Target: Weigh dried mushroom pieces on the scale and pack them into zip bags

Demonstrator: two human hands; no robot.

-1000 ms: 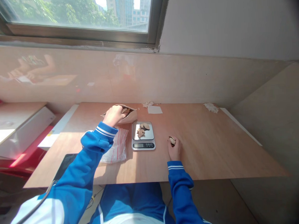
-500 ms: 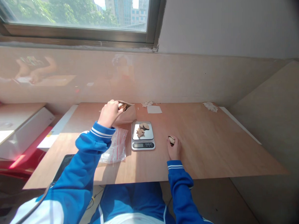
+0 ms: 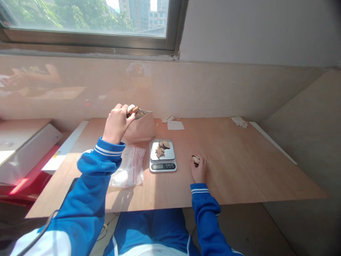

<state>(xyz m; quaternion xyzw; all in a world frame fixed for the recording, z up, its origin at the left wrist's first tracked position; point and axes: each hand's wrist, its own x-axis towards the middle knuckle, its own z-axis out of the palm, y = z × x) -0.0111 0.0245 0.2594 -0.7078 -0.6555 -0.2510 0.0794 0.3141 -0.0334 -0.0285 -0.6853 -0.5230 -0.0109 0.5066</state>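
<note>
Holding, left hand (image 3: 116,122): fingers narrowed on brown pieces (image 3: 134,109), at the paper bag's mouth; tips point right and slightly toward the back edge, long axis mostly sideways.
Plastic bag (image 3: 130,170): flat, left of scale, between paper bag and front edge.
Paper bag (image 3: 142,131): near table (image 3: 244,170) back edge, left of middle, mouth up; touching fingers or not, can't tell.
Scale (image 3: 163,166): right of left hand and closer to front edge; long axis front to back, display end facing front edge; right hand nearer.
Flakes (image 3: 160,152): on scale plate.
Right hand (image 3: 200,170): curled around pale piece (image 3: 196,160), right of scale; piece's axis looks slanted, back-left to front-right, partly hidden.
</note>
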